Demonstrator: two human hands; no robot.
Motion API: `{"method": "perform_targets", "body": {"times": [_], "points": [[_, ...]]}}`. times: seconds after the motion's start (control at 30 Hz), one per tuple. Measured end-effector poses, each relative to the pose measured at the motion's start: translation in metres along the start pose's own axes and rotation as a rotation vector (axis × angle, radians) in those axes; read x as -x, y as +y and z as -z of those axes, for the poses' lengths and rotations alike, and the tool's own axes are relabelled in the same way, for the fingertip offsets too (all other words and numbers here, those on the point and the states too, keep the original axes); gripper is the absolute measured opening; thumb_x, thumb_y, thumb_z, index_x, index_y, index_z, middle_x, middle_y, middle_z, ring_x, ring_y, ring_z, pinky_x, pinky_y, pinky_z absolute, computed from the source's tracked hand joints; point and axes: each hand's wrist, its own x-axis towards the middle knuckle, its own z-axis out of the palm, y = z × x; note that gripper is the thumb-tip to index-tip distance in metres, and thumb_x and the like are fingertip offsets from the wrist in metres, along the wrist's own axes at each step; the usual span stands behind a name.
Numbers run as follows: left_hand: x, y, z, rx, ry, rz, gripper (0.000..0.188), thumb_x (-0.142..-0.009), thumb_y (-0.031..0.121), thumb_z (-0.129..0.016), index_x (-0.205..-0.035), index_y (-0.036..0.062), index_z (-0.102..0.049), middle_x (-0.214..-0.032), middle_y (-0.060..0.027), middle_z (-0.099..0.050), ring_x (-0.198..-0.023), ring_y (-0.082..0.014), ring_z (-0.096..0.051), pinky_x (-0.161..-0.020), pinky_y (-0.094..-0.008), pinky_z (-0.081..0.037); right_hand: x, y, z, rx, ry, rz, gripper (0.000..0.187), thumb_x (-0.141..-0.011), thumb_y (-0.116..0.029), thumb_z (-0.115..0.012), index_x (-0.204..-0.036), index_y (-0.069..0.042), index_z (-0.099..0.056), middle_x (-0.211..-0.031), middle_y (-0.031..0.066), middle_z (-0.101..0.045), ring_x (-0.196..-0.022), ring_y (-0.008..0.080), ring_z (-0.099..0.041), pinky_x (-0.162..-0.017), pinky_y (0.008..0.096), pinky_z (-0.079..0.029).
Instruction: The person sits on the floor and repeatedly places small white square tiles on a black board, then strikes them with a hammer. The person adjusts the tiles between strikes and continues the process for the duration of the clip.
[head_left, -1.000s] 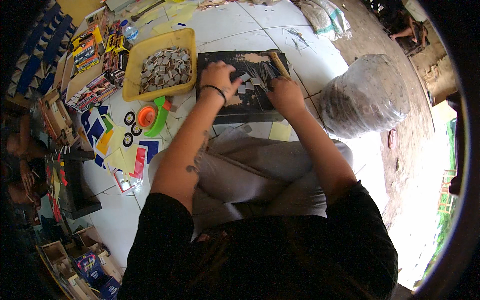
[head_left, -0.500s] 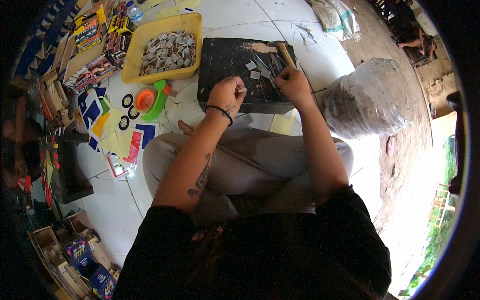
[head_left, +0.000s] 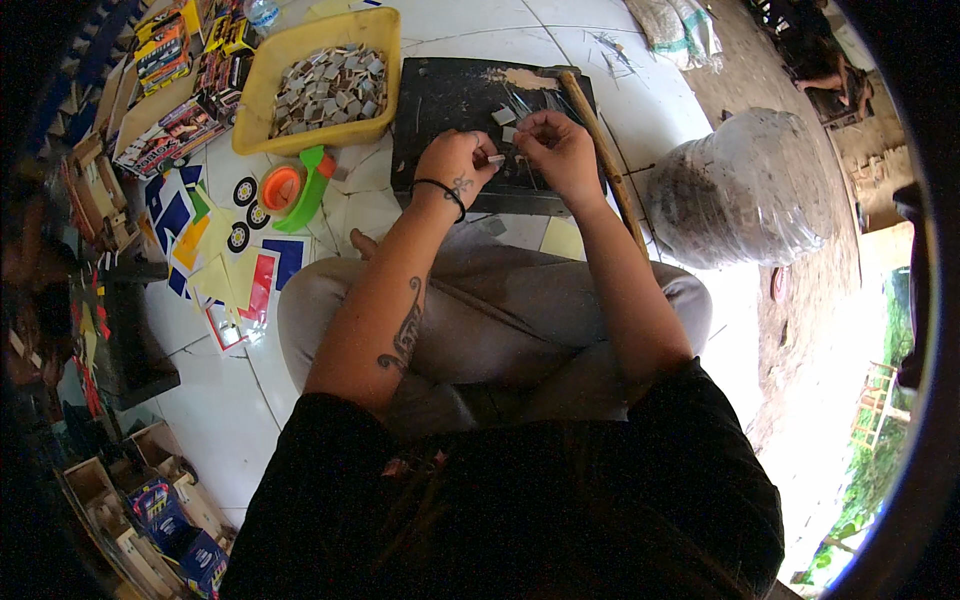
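Observation:
My left hand (head_left: 455, 168) is closed, pinching a small pale square piece (head_left: 496, 160) between thumb and fingertips. Close by on the right, my right hand (head_left: 560, 155) has its fingers drawn together in a pinch; what they hold, if anything, is too small to make out. Both hands are over a black block (head_left: 430, 95) in front of my crossed legs. Two small square pieces (head_left: 503, 116) lie on it beyond my hands. Thin metal wires (head_left: 520, 98) are partly hidden behind my right hand. A wooden-handled hammer (head_left: 590, 120) rests along the block's right side.
A yellow tub (head_left: 393, 85) full of small square pieces stands left of the block. Near it are a green and orange tape dispenser (head_left: 318, 185), black toy wheels (head_left: 238, 237) and coloured paper cutouts (head_left: 262, 285). A large plastic-wrapped bundle (head_left: 740, 195) stands at the right.
My right hand has moved left from the wires toward my left hand, uncovering more of the hammer handle. My left hand still pinches the small square piece.

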Motion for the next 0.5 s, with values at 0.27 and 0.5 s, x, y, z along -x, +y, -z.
{"method": "perform_targets", "body": {"times": [0.27,0.5], "points": [[-0.003,-0.009,-0.002,-0.089,0.049,-0.133,0.02,-0.072,0.021,-0.072,-0.076,0.0026,-0.064,-0.07,-0.013,-0.064,-0.064,-0.025,-0.062,-0.061,-0.033,-0.049,0.008,-0.015,-0.006,0.183,-0.027,0.156,0.009,-0.077,-0.006,-0.067,-0.08,0.002,-0.061,-0.072,0.0124,-0.065,-0.062,0.014,-0.062,-0.059,0.0276,-0.049],[-0.002,-0.002,0.002,-0.088,-0.007,-0.053,0.017,-0.071,0.017,-0.071,-0.079,0.0042,-0.065,-0.075,-0.0108,-0.064,-0.075,-0.0259,-0.06,-0.069,-0.0355,-0.048,0.011,-0.023,-0.004,0.264,-0.05,0.176,0.008,-0.078,-0.005,-0.066,-0.081,0.001,-0.062,-0.074,0.0112,-0.066,-0.064,0.0156,-0.063,-0.059,0.0279,-0.049]]}}
